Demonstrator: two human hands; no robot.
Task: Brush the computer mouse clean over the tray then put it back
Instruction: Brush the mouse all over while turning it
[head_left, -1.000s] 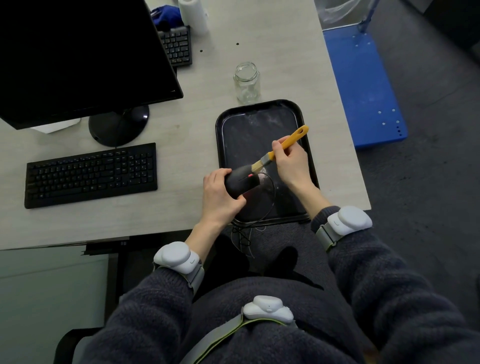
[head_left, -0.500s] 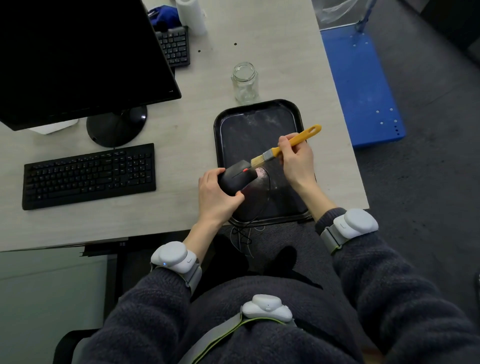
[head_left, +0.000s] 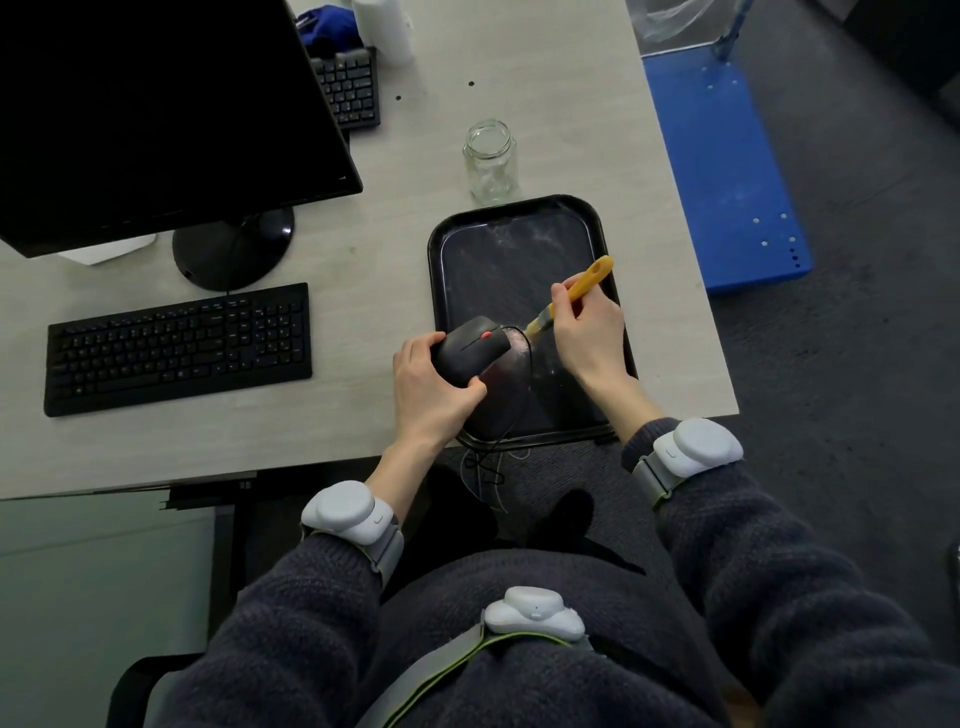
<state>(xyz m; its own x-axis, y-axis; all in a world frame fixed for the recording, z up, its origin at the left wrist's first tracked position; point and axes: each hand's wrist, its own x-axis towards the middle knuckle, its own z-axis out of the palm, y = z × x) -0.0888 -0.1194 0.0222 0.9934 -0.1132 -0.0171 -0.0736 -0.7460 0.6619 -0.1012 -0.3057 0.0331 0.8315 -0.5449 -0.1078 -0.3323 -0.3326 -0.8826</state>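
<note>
My left hand (head_left: 428, 387) grips a black computer mouse (head_left: 470, 348) with a red scroll wheel, held over the left near part of the black tray (head_left: 514, 208). Its thin cable loops across the tray and hangs off the desk's front edge. My right hand (head_left: 587, 332) holds a yellow-handled brush (head_left: 576, 291), bristles pointing down-left, just right of the mouse's front end over the tray. Pale dust smears the tray's floor.
An empty glass jar (head_left: 491, 161) stands just behind the tray. A black keyboard (head_left: 179, 348) lies to the left, in front of a dark monitor (head_left: 156, 114) on a round stand. A second keyboard (head_left: 350, 91) sits further back. A blue platform (head_left: 722, 171) is right of the desk.
The brush has lifted off the mouse's top and now sits beside its front end. My left hand has turned the mouse so its top and red wheel show.
</note>
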